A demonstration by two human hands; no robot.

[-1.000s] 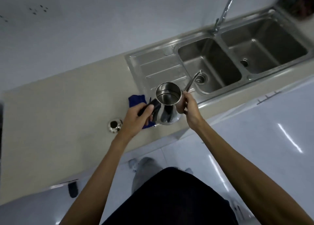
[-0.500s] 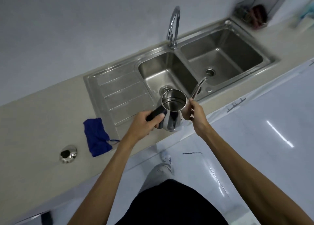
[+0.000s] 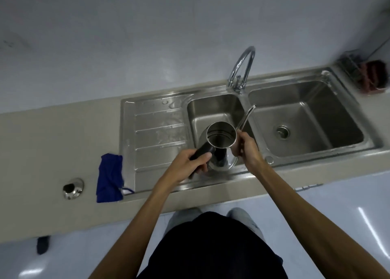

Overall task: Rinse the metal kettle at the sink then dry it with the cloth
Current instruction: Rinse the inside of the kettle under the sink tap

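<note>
The shiny metal kettle [image 3: 220, 139] is held upright, lid off, over the front edge of the left sink basin [image 3: 213, 112]. Its thin spout [image 3: 247, 117] points up and right toward the divider. My left hand [image 3: 190, 164] grips the kettle's black handle. My right hand [image 3: 245, 150] holds the kettle's right side near the spout base. The blue cloth [image 3: 109, 177] lies crumpled on the counter at the drainboard's left edge. The curved faucet [image 3: 242, 69] stands behind the basins, and no water is running.
The kettle's round metal lid [image 3: 72, 188] rests on the beige counter [image 3: 52, 141] left of the cloth. The right basin [image 3: 306, 118] has a drain. A wire rack with a reddish scrubber [image 3: 373, 76] sits at the far right. Wet drainboard [image 3: 156, 135] lies left of the basins.
Both hands have carried the kettle rightward from beside the cloth to over the left basin. The view has shifted with it, bringing the faucet and both basins to the centre.
</note>
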